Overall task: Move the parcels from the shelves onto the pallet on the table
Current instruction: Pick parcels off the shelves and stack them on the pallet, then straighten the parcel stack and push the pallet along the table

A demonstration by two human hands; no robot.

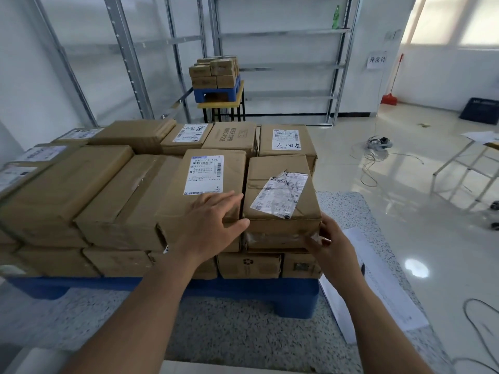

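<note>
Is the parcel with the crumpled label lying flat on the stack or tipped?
Flat. The parcel with the crumpled label lies label-up on the parcels below, level with its neighbour. Both hands, left and right, touch its sides.

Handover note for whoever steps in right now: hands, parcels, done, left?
Left hand: open, fingers flat on the labelled parcel at the front of the stack.
Right hand: fingers on the near right corner of the parcel with the crumpled label, top layer, front right.
Blue pallet on the table holds two visible layers of parcels.
Done: the stack looks nearly full.
Left: settle this parcel flush with its neighbour. The shelves in view hold no parcels; check any out of view.
</note>
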